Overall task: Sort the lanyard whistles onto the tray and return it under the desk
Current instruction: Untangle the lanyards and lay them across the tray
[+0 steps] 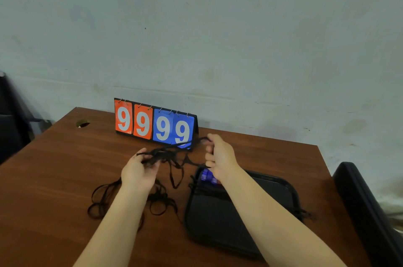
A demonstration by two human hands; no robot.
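whistles (206,174) mostly behind right hand (220,156), chair (368,212) cropped

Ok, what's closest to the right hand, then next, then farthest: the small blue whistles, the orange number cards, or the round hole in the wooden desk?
From the right hand:
1. Small blue whistles, just under it, on the black tray.
2. Orange number cards, back left.
3. Round hole, far left corner.
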